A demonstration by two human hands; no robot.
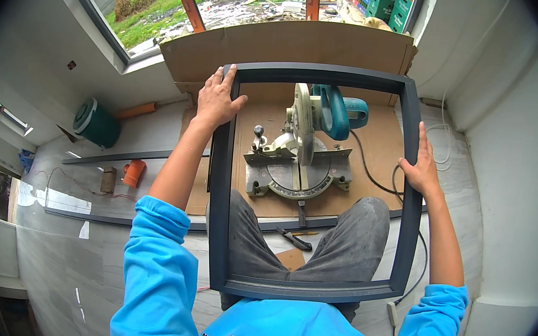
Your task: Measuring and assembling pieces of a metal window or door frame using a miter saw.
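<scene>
A dark grey rectangular frame (325, 74), like a window sash, stands in front of me with its lower bar at my lap. My left hand (219, 100) grips its upper left corner, fingers along the outer side and thumb apart. Partway down the right bar, my right hand (422, 166) holds the outer edge, its fingers partly hidden behind it. Through the opening shows a miter saw (301, 132) with a teal motor and round metal base, beyond my knees. A dark-handled tool (294, 238) and a pencil (305, 232) lie on the floor between my legs.
Cardboard (282, 41) leans below the window and more lies under the saw. A black cable (373, 179) curls right. Long dark metal bars (113, 220) lie left, near an orange pipe fitting (133, 172), a wood block (108, 180) and a green drink cooler (98, 125).
</scene>
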